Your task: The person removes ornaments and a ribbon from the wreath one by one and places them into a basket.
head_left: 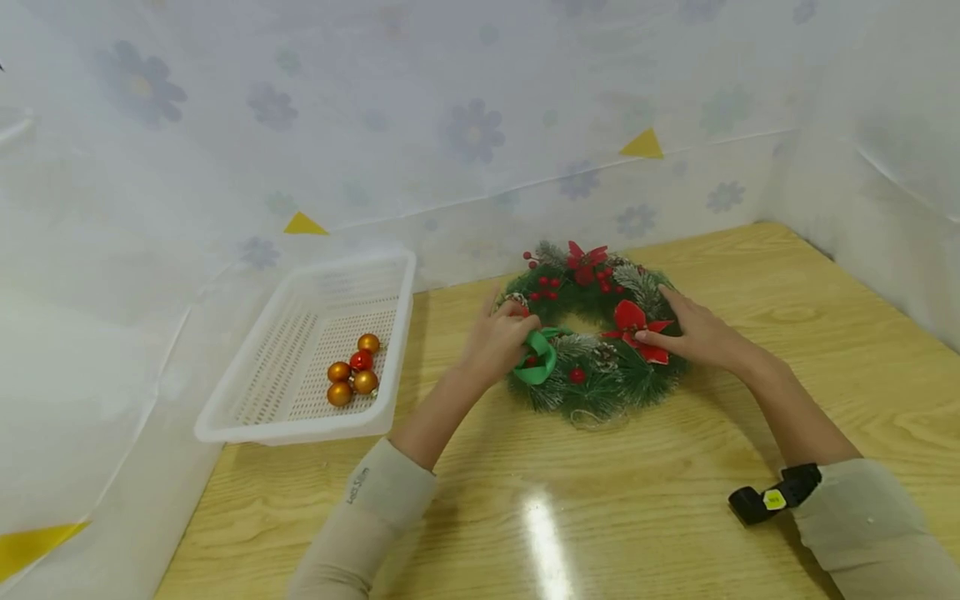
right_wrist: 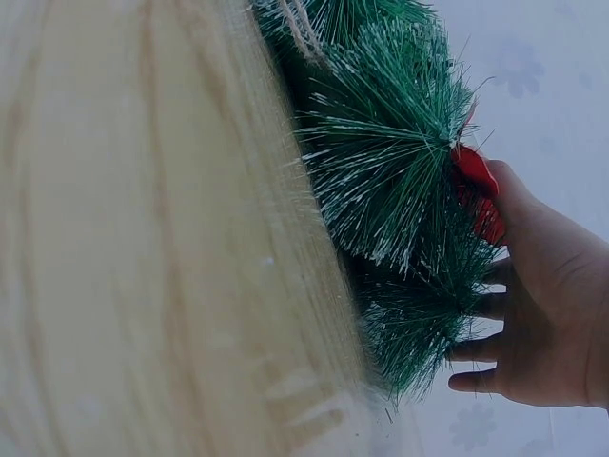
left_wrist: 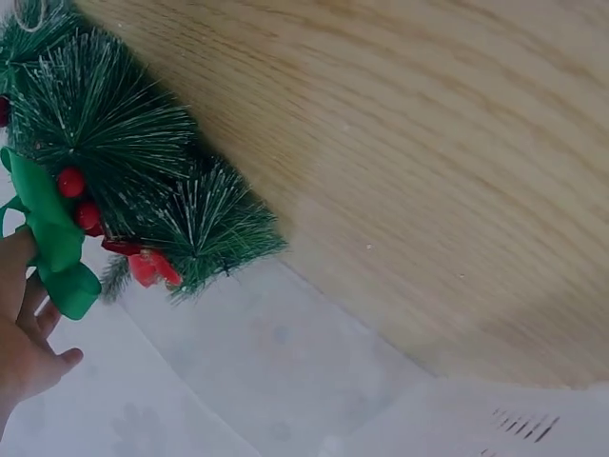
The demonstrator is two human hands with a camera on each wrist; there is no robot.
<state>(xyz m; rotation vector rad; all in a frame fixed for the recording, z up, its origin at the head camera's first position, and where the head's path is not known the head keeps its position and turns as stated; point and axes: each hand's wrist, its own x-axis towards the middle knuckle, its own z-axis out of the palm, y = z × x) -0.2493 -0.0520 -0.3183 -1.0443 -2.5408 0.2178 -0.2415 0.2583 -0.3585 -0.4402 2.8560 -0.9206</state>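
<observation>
A green Christmas wreath (head_left: 551,396) lies on the table, trimmed with red poinsettias, red berries, pine cones and frosted sprigs. My left hand (head_left: 498,342) is at its left side and pinches a green ribbon bow (head_left: 535,367). In the left wrist view that bow (left_wrist: 55,238) hangs from the fingers beside the berries. On the right side, my right hand (head_left: 705,333) holds the wreath's outer edge, thumb on a red poinsettia (head_left: 632,319). Its fingertips go into the green needles (right_wrist: 390,162) in the right wrist view and are partly hidden.
A white plastic basket (head_left: 408,308) stands to the left, with several orange baubles (head_left: 339,393) and a red one (head_left: 362,360) inside. A loop of twine (head_left: 592,419) shows at the wreath's near edge. Flower-patterned sheeting (head_left: 472,133) hangs behind the wooden table (head_left: 637,500).
</observation>
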